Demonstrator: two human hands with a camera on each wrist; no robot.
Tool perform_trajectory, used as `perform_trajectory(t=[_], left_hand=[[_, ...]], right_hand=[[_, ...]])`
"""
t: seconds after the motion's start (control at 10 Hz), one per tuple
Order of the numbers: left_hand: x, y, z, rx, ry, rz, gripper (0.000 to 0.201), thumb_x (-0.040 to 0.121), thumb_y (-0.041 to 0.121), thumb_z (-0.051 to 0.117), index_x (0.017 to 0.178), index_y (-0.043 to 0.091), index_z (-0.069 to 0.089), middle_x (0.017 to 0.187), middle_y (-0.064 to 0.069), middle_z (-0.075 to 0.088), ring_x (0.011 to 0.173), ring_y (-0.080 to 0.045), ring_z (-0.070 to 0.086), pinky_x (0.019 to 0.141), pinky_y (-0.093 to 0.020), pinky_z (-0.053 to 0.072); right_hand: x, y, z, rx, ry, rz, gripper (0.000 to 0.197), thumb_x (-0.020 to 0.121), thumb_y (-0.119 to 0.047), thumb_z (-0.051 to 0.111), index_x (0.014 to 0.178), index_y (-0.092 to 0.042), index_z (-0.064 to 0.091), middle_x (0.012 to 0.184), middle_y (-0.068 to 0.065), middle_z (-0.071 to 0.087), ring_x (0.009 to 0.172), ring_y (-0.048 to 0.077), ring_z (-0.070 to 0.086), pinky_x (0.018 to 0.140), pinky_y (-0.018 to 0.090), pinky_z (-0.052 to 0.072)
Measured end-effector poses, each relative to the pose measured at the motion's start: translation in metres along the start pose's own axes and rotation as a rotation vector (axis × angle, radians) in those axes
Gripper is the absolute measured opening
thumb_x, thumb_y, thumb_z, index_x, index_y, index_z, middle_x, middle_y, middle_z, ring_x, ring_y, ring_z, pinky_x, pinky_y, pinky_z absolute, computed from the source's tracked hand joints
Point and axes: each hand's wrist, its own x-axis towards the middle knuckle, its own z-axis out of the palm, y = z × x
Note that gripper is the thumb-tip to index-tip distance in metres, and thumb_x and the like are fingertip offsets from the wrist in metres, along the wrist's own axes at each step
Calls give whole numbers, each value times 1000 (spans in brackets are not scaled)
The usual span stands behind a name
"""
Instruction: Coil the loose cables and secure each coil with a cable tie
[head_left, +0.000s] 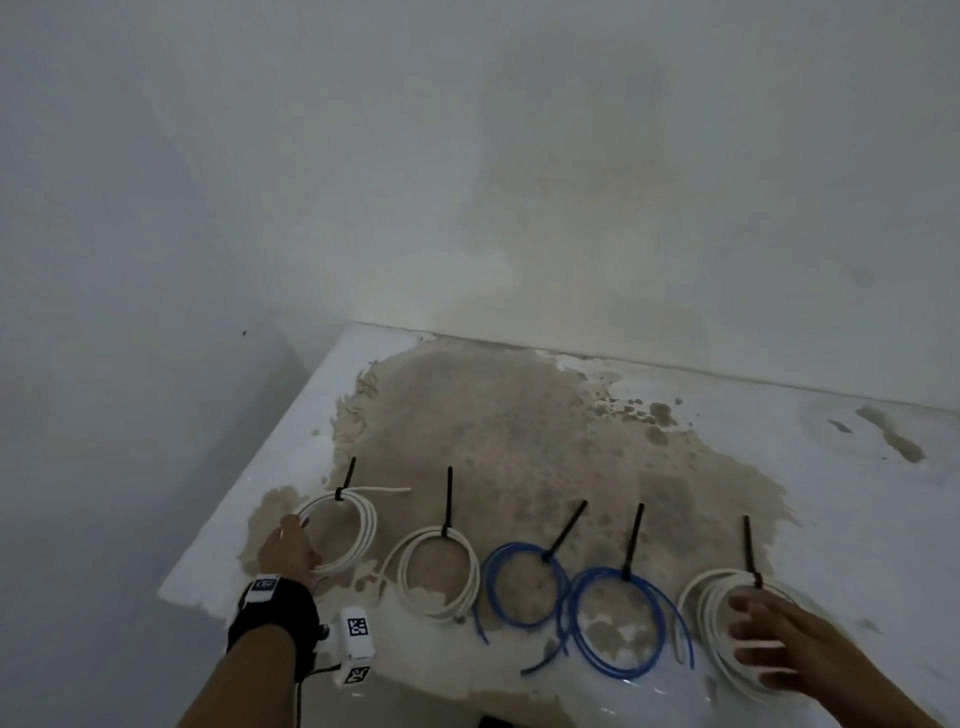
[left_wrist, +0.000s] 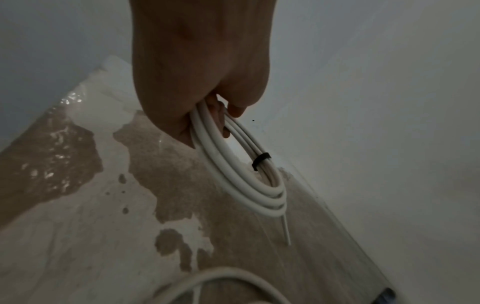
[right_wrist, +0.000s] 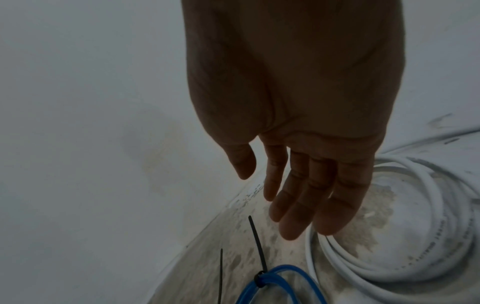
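Observation:
Several coiled cables lie in a row on the table, each bound with a black cable tie. My left hand (head_left: 285, 545) grips the far-left white coil (head_left: 343, 530) at its near-left side; in the left wrist view its fingers curl round the white coil (left_wrist: 241, 174), with the tie (left_wrist: 260, 161) on the strands. To the right sit a second white coil (head_left: 436, 574), two blue coils (head_left: 524, 582) (head_left: 623, 623) and a far-right white coil (head_left: 717, 623). My right hand (head_left: 769, 644) hovers flat over that last coil (right_wrist: 405, 246), fingers (right_wrist: 306, 205) straight and holding nothing.
The white table (head_left: 831, 493) is worn to brown in the middle and stands against a white wall (head_left: 519, 182). Its left edge (head_left: 249, 488) drops off just beside my left hand. The tie tails (head_left: 449, 499) stick up toward the wall.

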Motion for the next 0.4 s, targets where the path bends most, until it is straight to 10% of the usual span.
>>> perform_trajectory(t=[0.2,0.4], left_hand=[[11,-2,13,174,-76,74,43,102,25,35,117,-9,58,121,-33,57,107,-47,54,90,-50,45],[9,-30,6,191,37,155,55,92,43,39,119,2,63,122,-28,54,112,-49,46,100,-59,34]], right_hand=[[-19,-19,18,16,59,-37,26,101,-28,53,113,-11,69,103,17,71,94,38,68,80,44,50],[-62,-57,9,80,185,-373,33,86,-52,68,101,-24,75,95,11,76,85,31,73,86,50,58]])
